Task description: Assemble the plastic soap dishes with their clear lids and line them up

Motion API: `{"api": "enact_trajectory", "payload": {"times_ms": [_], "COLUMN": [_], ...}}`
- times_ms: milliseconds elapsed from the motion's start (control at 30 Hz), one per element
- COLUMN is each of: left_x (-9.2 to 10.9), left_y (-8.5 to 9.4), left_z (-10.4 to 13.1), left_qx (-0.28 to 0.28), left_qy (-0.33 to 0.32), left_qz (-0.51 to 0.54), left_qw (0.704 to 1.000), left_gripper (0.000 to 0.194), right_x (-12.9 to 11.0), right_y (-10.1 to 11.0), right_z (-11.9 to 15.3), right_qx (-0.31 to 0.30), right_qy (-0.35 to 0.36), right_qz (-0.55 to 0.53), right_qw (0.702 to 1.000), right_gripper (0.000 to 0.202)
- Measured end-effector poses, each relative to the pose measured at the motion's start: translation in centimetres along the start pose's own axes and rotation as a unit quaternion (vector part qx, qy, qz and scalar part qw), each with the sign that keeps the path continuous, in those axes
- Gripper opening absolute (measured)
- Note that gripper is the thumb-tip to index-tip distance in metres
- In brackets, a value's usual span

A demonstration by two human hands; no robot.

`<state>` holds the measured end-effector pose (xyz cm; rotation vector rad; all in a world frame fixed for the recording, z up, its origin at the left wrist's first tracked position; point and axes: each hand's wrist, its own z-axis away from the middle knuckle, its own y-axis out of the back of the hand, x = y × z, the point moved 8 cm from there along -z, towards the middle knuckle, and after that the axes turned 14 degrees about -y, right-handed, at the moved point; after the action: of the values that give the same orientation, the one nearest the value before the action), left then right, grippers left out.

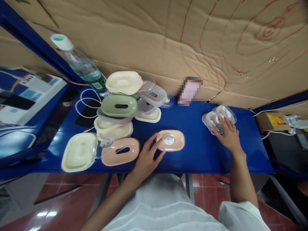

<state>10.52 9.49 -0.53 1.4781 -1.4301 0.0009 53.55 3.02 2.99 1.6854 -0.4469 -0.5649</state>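
Observation:
A peach oval case (176, 141) with a round label lies near the table's front edge. My left hand (148, 157) rests at its left end, fingers spread and touching it. On the right, my right hand (227, 133) lies with its fingers apart on a clear plastic package (213, 117) holding pale rounded pieces. Left of my left hand is another peach piece (108, 157) with a slot, partly under clear plastic. Behind it are piled cream, grey and green pieces, with a green slotted cover (110, 104) near the top. A cream tray (78, 152) lies at the far left.
A water bottle (84, 67) leans behind the pile, beside a white cable and a dark flat object. A blurred phone (190, 91) stands against the cardboard wall (144, 38). A small open box (274, 122) sits at the far right, beyond the blue table (192, 162).

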Motion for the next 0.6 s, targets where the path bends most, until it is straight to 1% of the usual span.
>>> {"api": "enact_trajectory", "payload": {"times_ms": [67, 167, 267, 333, 433, 467, 500, 533, 567, 600], "left_x": [-0.1, -0.1, -0.2, -0.2, -0.2, -0.1, -0.1, 0.0, 0.0, 0.1], "left_y": [-0.1, -0.2, -0.3, -0.4, -0.3, -0.3, -0.3, -0.3, -0.2, -0.2], "left_z": [0.0, 0.0, 0.1, 0.2, 0.3, 0.3, 0.3, 0.2, 0.2, 0.1], "left_qx": [-0.004, -0.007, -0.013, -0.014, -0.011, -0.01, -0.01, -0.011, -0.011, -0.01], "left_qy": [0.003, 0.003, 0.009, 0.011, 0.009, 0.009, 0.01, 0.012, 0.016, 0.02], "left_qz": [-0.001, 0.0, 0.004, 0.003, 0.0, -0.001, 0.001, 0.005, 0.011, 0.019], "left_qw": [1.0, 1.0, 1.0, 1.0, 1.0, 1.0, 1.0, 1.0, 1.0, 1.0], "left_gripper": [0.061, 0.06, 0.06, 0.061, 0.063, 0.064, 0.065, 0.065, 0.066, 0.067], "right_x": [-0.7, -1.3, -1.6, -1.6, -2.0, -2.7, -3.8, -5.5, -7.6, -10.0], "right_y": [0.2, 0.4, 0.3, 0.2, 1.1, 1.7, 2.3, 2.8, 3.0, 2.9], "right_z": [0.4, 0.2, -1.0, -2.2, -3.5, -3.5, -3.0, -2.2, -0.9, 0.9], "right_qx": [0.013, 0.049, 0.084, 0.09, 0.113, 0.133, 0.152, 0.159, 0.147, 0.115], "right_qy": [-0.034, -0.074, -0.098, -0.117, -0.133, -0.119, -0.085, -0.033, 0.038, 0.119], "right_qz": [0.024, 0.041, 0.049, 0.052, 0.034, 0.017, -0.01, -0.045, -0.084, -0.121], "right_qw": [0.999, 0.995, 0.99, 0.988, 0.984, 0.984, 0.985, 0.986, 0.985, 0.979], "right_gripper": [0.082, 0.083, 0.083, 0.083, 0.087, 0.088, 0.087, 0.084, 0.081, 0.077]}}
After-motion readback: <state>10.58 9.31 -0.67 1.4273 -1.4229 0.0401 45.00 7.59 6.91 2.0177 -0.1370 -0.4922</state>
